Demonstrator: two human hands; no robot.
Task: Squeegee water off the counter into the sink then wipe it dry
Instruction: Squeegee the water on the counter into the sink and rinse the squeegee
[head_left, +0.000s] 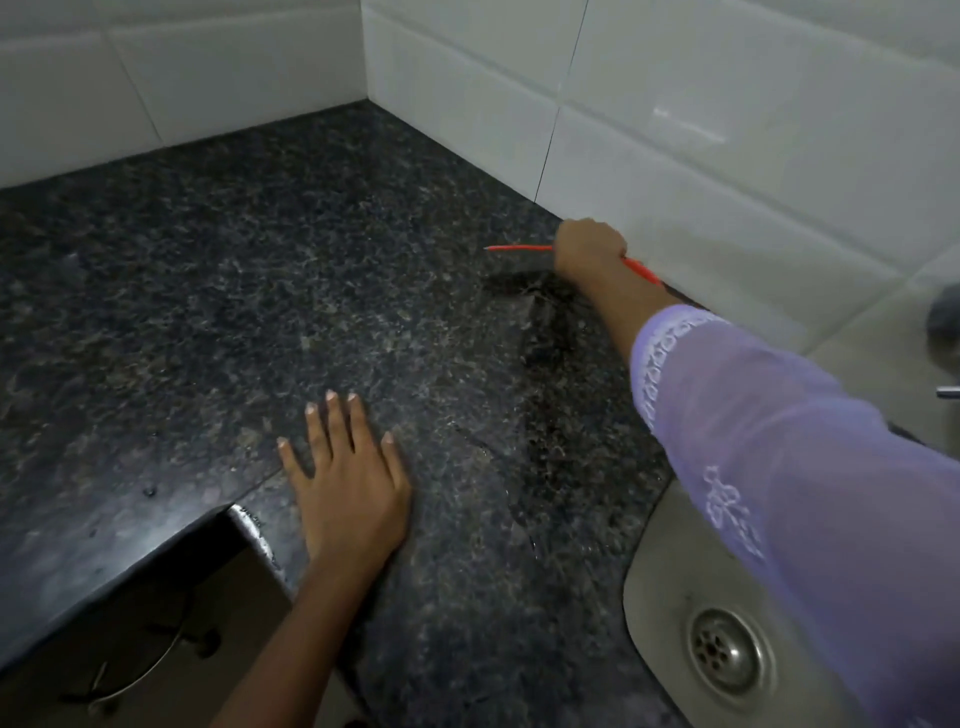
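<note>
A dark speckled granite counter (260, 270) fills the view. My right hand (589, 249) grips a red squeegee (519, 249) at the back of the counter, close to the white tiled wall; its red bar sticks out to the left and right of my fist, and the blade below is mostly hidden. A dark wet streak (545, 353) runs from the squeegee toward the steel sink (654, 582) at the lower right, whose round drain (730, 650) shows. My left hand (350, 483) rests flat on the counter with fingers spread, near the front edge.
White wall tiles (727, 130) meet in a corner behind the counter. The counter's front edge has an inner corner (244, 519) at the lower left, with a cabinet handle (150, 670) below it. A tap part (945, 322) shows at the right edge.
</note>
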